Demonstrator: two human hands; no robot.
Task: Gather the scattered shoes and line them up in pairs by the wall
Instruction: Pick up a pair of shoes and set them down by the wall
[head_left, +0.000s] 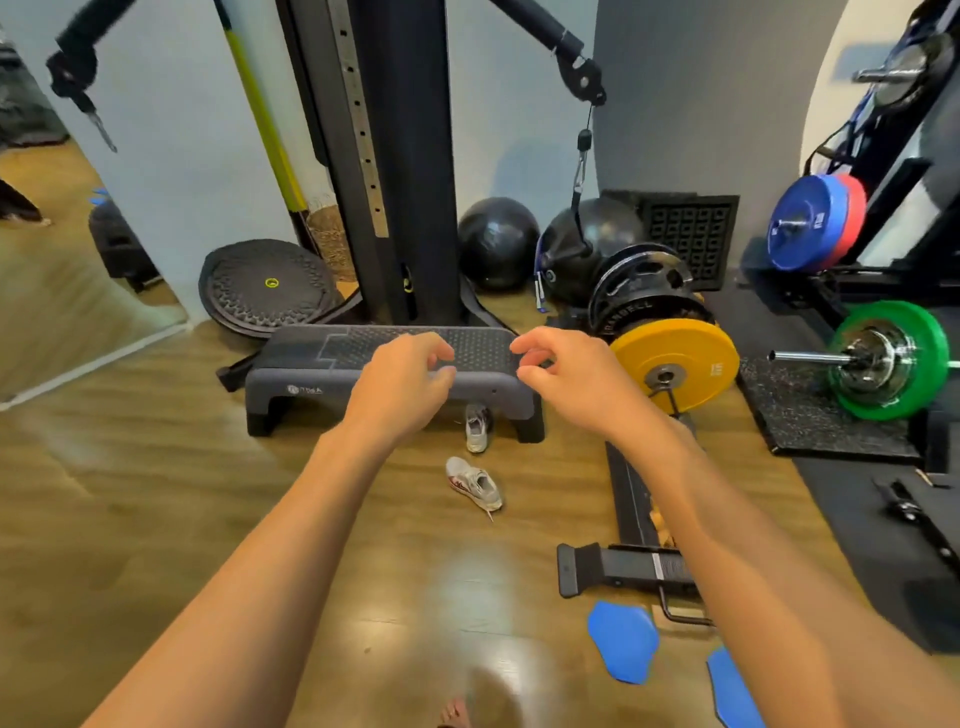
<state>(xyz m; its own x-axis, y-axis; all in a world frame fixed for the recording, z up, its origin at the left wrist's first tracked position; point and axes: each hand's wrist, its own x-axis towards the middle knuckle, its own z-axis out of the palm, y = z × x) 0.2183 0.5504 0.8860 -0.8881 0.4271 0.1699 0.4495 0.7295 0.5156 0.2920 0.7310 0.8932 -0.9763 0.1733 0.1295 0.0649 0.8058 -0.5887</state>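
Two white sneakers lie on the wooden floor. One sneaker (477, 427) sits half under the front edge of a grey step platform (306, 364), toe pointing toward me. The other sneaker (474, 484), with red marks on its side, lies tipped over a little nearer to me. My left hand (410, 382) and my right hand (566, 376) are stretched out in front of me, well above the shoes, with fingers loosely curled and nothing in them. Both hands overlap the platform in the view.
A cable machine column (400, 156) stands behind the platform by the wall. Black balls (497, 241), a yellow weight plate (675, 371) and a barbell with a green plate (888, 358) crowd the right. Blue sliders (623, 642) and a black bench base (623, 569) lie near right. A mirror (62, 270) is on the left.
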